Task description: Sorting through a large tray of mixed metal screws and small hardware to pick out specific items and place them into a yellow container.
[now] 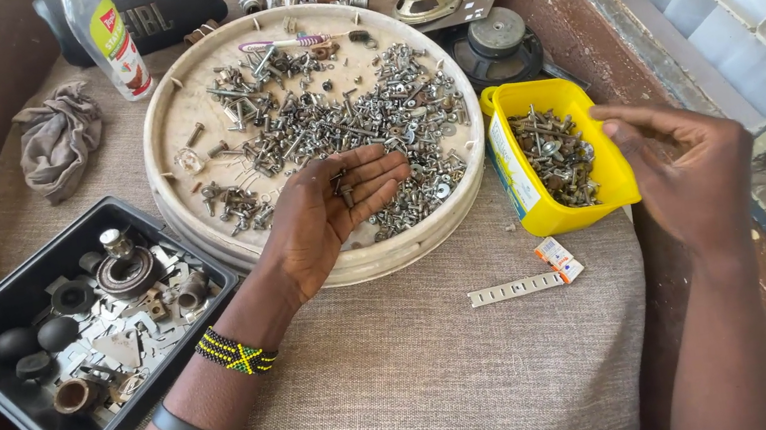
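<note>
Beige round tray (186, 113) carries the screw heap (339, 120). Yellow tub (621, 179) of screws sits just right of it. Left hand (328, 218), open-palmed over the tray's near rim, cradles loose screws (341, 186); tilting risks spilling them. Right hand (690, 169), fingers loosely spread and empty, hovers beside the tub; a knock could tip it.
</note>
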